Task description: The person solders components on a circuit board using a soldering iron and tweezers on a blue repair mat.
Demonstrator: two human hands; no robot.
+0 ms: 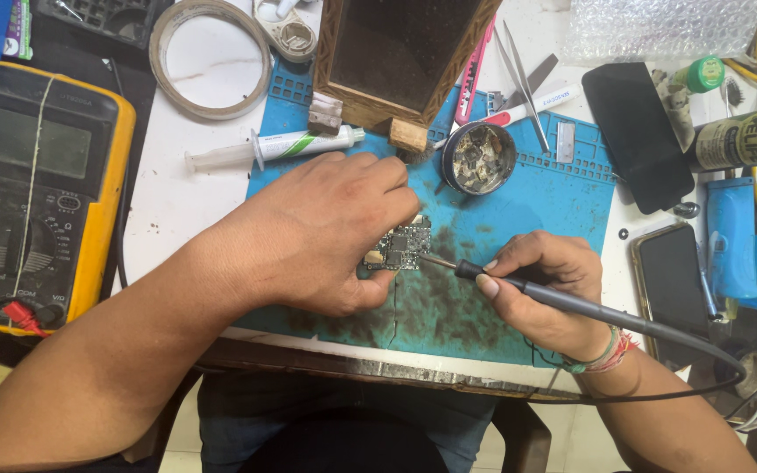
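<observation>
So, one small circuit board (403,246) sits mid-mat, pinched under the left hand (326,232). Right hand (547,285), at 3 o'clock, has its grip closed around one soldering iron (519,285), tip touching the board. Two phones (637,131) lie further right; one multimeter (41,193) at 9 o'clock.

We see both forearms bare, with no sleeves, rings or watch. Our left hand (330,232) wears nothing. Our right hand (541,293) carries a band of multicoloured threads (604,353) at the wrist: red, green and pale strands. Blue trousers (343,412) cover our legs.
</observation>
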